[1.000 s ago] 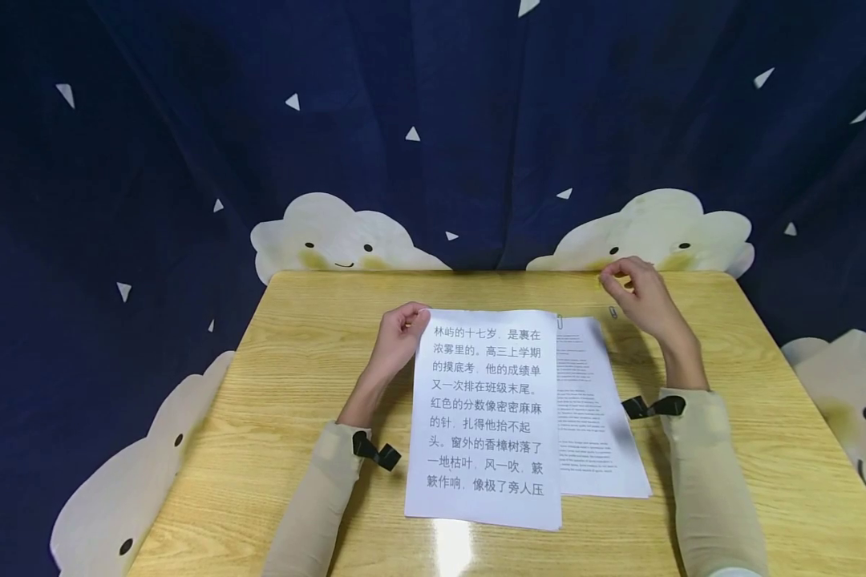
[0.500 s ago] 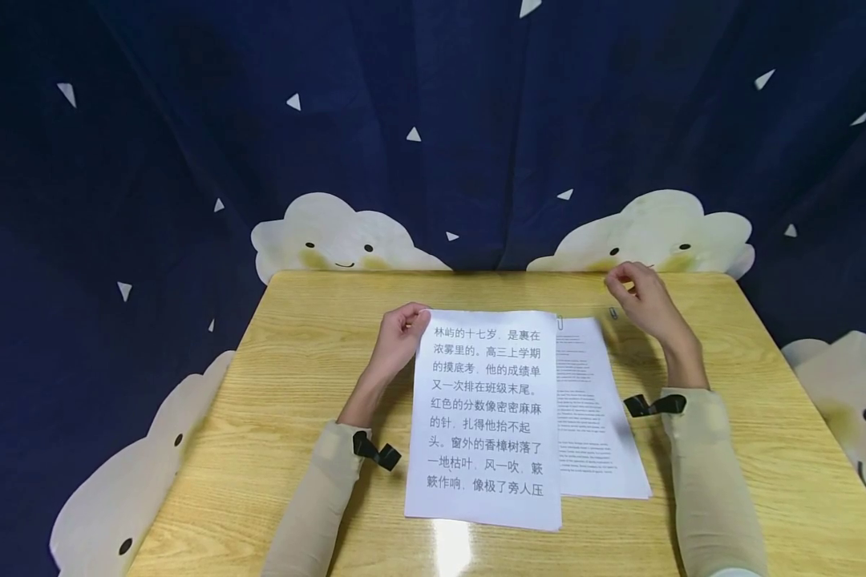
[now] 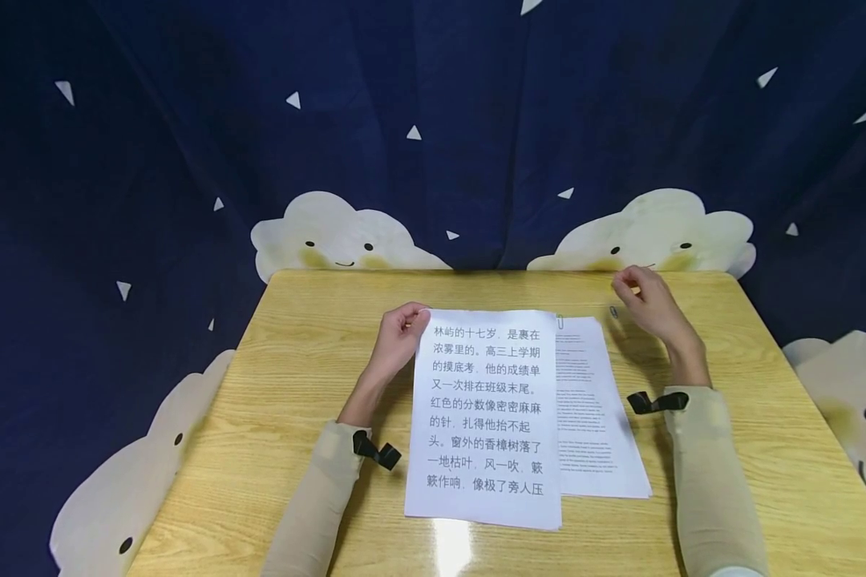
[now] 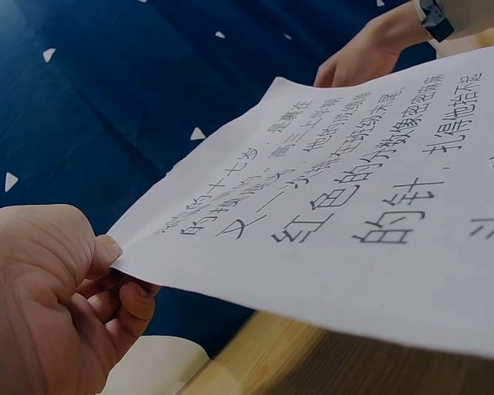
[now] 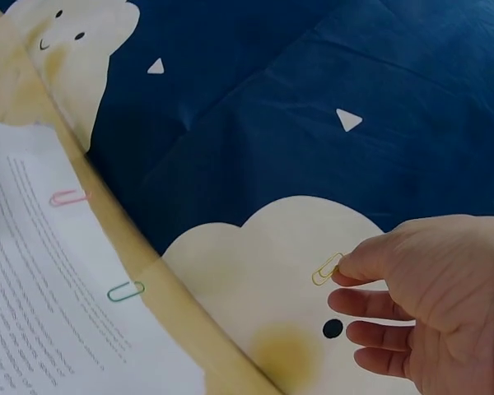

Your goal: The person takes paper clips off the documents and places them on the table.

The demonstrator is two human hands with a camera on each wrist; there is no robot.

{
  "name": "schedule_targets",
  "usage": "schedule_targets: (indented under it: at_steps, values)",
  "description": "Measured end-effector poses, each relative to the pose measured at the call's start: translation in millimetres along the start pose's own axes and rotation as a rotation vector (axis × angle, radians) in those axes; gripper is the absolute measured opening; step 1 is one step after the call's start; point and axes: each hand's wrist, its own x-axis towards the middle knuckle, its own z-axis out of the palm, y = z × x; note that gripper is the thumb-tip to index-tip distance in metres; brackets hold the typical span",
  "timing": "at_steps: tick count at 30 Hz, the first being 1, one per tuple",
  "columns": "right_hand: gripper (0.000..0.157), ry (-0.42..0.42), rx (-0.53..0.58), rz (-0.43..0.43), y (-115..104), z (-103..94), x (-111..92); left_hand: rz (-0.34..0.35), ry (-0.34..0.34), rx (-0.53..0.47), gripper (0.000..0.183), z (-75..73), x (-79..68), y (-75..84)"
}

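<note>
My left hand (image 3: 398,336) pinches the top left corner of a white sheaf of paper (image 3: 485,417) printed with large Chinese characters. In the left wrist view, the thumb lies over the corner of the paper (image 4: 337,239) with fingers curled beneath. My right hand (image 3: 647,300) is raised near the table's far edge. The right wrist view shows its thumb and index finger pinching a yellow paper clip (image 5: 327,269). Partly under the large-print paper lie sheets of small print (image 3: 595,417). Green (image 5: 125,291) and pink (image 5: 70,198) paper clips show at those sheets' top edge.
A dark-looking paper clip (image 3: 613,312) lies on the wooden table (image 3: 303,353) just beyond the small-print sheets, and another clip (image 3: 560,321) shows at their top edge. A navy curtain (image 3: 469,120) with white clouds and triangles hangs behind the table.
My right hand has shifted slightly right and a little toward me, and its fingers look more drawn in. The left hand and the papers have stayed where they were.
</note>
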Motion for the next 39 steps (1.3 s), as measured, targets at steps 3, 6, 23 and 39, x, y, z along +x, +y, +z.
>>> schedule_targets:
  at_steps: [3,6,23,39]
  values:
    - [0.025,-0.009,-0.005,0.012,5.2,0.6,-0.1,0.009,0.008,0.001,0.024,-0.1,-0.2,-1.0]
    - [0.026,-0.027,-0.009,0.033,9.9,1.5,-1.1,0.019,0.004,0.003,0.024,-0.8,-0.9,-0.6]
    - [0.031,-0.066,-0.025,0.1,33.3,2.6,-6.3,0.03,0.0,0.015,0.022,-0.8,-0.8,0.5]
    - [0.032,-0.095,-0.052,0.17,66.6,8.1,-12.8,-0.016,-0.015,0.009,0.025,0.2,-3.5,11.6]
